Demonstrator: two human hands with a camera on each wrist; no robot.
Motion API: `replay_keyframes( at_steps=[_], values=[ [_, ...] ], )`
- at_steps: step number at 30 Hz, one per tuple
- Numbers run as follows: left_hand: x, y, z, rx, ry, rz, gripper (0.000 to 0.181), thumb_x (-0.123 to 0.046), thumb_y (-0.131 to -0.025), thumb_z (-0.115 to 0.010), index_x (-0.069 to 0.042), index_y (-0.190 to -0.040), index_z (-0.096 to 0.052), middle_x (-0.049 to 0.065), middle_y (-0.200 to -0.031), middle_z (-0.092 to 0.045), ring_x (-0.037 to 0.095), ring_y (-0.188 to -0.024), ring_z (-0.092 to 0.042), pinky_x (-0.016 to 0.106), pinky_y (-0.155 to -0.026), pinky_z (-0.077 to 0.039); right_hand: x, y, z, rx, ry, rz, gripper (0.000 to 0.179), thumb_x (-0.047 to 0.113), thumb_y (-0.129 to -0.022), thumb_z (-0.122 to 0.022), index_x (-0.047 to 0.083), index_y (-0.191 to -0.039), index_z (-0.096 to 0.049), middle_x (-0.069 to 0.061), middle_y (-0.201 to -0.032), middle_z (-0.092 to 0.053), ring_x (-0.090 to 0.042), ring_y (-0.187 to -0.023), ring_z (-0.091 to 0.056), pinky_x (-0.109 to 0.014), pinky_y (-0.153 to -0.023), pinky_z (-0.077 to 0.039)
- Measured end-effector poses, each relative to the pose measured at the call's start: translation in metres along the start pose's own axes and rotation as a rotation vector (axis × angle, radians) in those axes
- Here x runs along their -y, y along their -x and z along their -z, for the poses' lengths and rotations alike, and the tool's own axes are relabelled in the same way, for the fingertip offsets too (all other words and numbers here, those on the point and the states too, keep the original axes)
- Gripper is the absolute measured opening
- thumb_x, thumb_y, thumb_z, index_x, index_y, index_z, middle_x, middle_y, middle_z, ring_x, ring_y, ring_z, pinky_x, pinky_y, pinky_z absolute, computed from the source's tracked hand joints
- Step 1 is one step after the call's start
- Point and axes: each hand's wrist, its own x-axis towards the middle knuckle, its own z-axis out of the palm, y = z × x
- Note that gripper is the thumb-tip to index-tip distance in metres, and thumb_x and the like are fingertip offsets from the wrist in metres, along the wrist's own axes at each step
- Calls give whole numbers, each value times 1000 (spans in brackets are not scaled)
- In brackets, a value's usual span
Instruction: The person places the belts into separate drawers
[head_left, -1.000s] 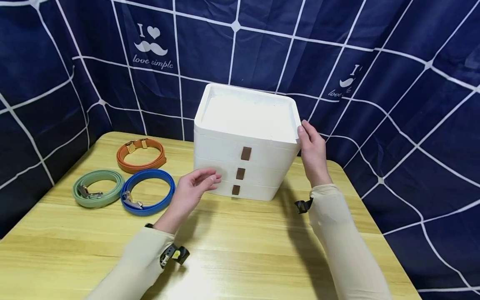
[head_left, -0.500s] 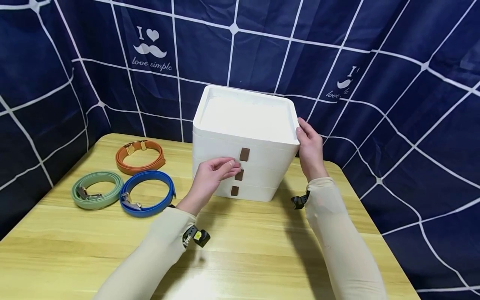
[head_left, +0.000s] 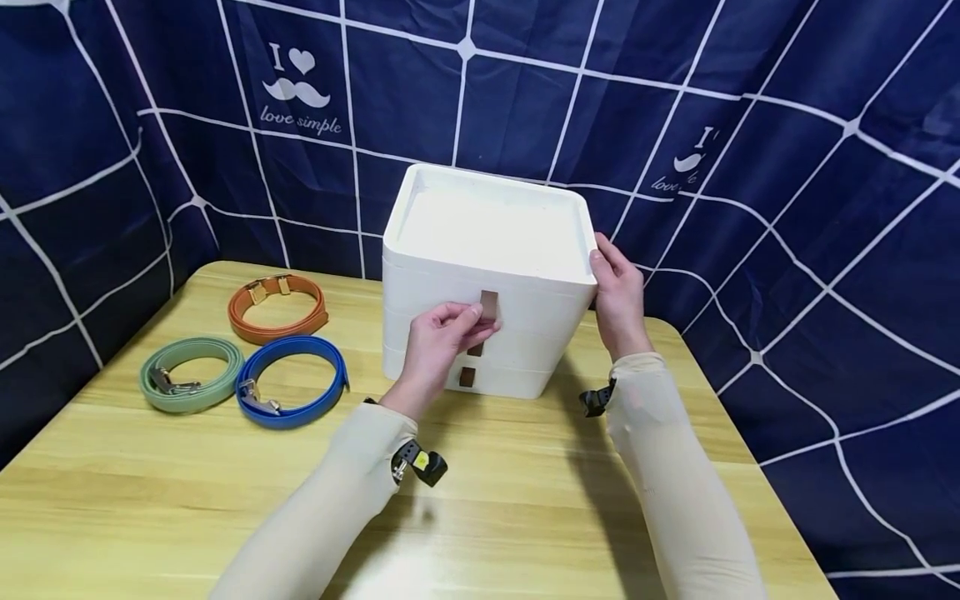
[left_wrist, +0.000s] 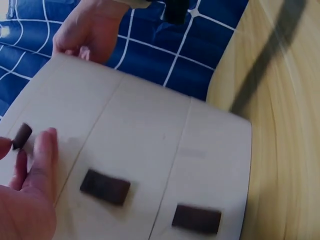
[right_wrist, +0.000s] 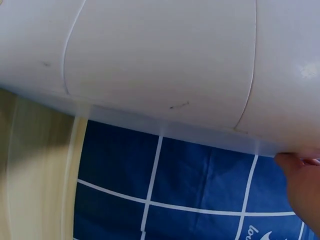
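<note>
A white three-drawer box [head_left: 420, 292] stands on the table, drawers shut, with brown pull tabs down its front. My left hand [head_left: 438, 346] is at the top drawer, its thumb and fingers pinching the top pull tab [head_left: 489, 302]. In the left wrist view that tab [left_wrist: 22, 136] lies between thumb and fingers, while the middle tab [left_wrist: 105, 187] and bottom tab [left_wrist: 196, 219] are untouched. My right hand [head_left: 621, 296] rests against the box's upper right side. Only part of that hand [right_wrist: 302, 187] shows in the right wrist view, at the box's edge.
Left of the box lie three coiled belts: an orange belt [head_left: 243, 321], a green belt [head_left: 187, 400] and a blue belt [head_left: 300, 412]. A dark blue gridded cloth [head_left: 405, 92] hangs behind the wooden table [head_left: 510, 517].
My left hand has moved right and up across the box's front, from its left side to the top pull tab. My right hand has stayed at the box's side.
</note>
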Motion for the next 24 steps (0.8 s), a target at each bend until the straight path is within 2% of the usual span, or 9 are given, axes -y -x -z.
replay_keyframes(
  at_steps=[4, 9, 17, 24],
  values=[
    [2, -1, -9, -11, 48, -17, 12, 3, -94, -63, 13, -101, -62, 26, -95, -68, 28, -83, -73, 36, -84, -60, -1, 0, 0, 11, -10, 3, 45, 9, -103, -50, -5, -145, -40, -17, -150, -41, -22, -131, -45, -24, -108, -41],
    [3, -3, -14, 14, 1, -37, 13, 4, -94, -63, 13, -103, -61, 28, -92, -70, 27, -80, -73, 37, -80, -61, -1, 0, 2, 24, -27, 15, 46, 7, -103, -50, -6, -145, -39, -19, -150, -40, -23, -132, -44, -24, -108, -41],
    [1, -2, -11, 73, -78, -53, 10, 6, -94, -60, 13, -102, -59, 28, -90, -70, 28, -78, -73, 38, -79, -61, 1, -1, 3, 51, -55, -13, 46, 6, -103, -48, -5, -147, -37, -19, -151, -38, -25, -132, -43, -27, -109, -41],
    [0, 1, -8, 91, -113, -65, 13, 6, -94, -61, 13, -105, -61, 26, -89, -70, 29, -78, -73, 39, -78, -62, 1, -2, 4, 60, -52, -48, 47, 7, -104, -48, -3, -148, -37, -18, -151, -38, -25, -131, -44, -28, -108, -42]
  ],
)
